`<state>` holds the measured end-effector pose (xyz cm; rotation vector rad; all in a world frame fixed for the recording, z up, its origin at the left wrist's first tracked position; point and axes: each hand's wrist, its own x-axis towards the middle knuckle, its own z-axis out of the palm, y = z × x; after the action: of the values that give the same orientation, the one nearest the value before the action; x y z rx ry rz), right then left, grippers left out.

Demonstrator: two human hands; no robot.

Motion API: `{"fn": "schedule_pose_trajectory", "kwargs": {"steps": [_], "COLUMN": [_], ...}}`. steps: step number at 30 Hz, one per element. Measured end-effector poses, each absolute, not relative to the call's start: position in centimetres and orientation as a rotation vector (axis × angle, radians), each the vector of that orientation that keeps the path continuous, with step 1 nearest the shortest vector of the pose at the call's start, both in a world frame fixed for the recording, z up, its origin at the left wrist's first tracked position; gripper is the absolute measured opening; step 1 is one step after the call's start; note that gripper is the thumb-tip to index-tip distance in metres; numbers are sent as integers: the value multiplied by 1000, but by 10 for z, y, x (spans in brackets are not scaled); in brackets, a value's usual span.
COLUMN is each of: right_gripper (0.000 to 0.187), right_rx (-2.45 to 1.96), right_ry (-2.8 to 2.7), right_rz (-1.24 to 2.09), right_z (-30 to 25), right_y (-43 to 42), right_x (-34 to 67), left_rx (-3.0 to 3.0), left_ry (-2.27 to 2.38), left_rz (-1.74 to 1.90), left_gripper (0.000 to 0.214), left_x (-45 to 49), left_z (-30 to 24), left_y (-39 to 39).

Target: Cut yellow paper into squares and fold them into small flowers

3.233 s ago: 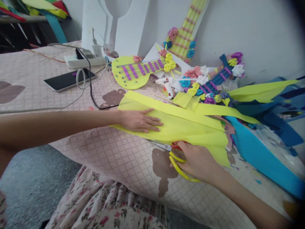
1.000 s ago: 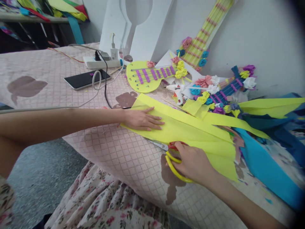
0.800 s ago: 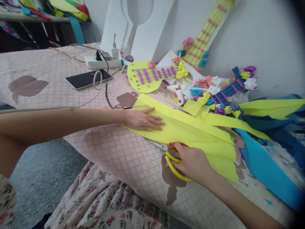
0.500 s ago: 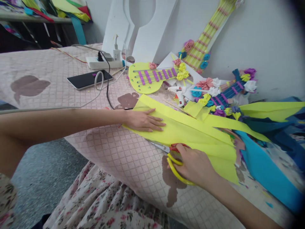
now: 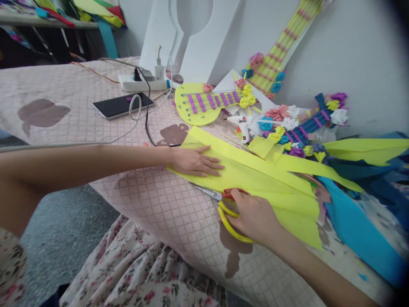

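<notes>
Left hand [image 5: 195, 163] lies spread flat on the yellow sheet [image 5: 243, 179] across the table [image 5: 153, 204] while the right hand [image 5: 257, 217] grips the scissors [image 5: 220, 196] at its near edge, and I'd worry that, should that palm slip, the loose sheet could bunch and any cut wander.

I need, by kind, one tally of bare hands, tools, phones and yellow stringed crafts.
Left hand and right hand: 2
Metal scissors with red and yellow handles: 1
White plastic glue gun: 1
Black-screened rectangular phone: 1
Yellow stringed crafts: 2
Total: 7
</notes>
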<state>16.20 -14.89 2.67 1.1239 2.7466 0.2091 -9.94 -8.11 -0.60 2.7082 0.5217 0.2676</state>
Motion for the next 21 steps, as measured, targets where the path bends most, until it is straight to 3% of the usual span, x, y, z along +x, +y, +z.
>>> {"fn": "schedule_pose_trajectory", "kwargs": {"steps": [9,17,21], "right_gripper": [44,41,41], "right_rx": [1144,1180,1183], "right_ry": [2738,2721,2718], "right_rz": [174,175,187], "right_z": [30,34,31], "right_y": [-150,-152,-151], "right_x": [163,159,157], "left_rx": [2689,2733,2705], "left_ry": [565,598,654], "left_rz": [171,349,258], "left_gripper": [48,46,46], "left_x": [-98,-112,-120], "left_z": [-5,3,2], "left_y": [-81,-81,-85]}}
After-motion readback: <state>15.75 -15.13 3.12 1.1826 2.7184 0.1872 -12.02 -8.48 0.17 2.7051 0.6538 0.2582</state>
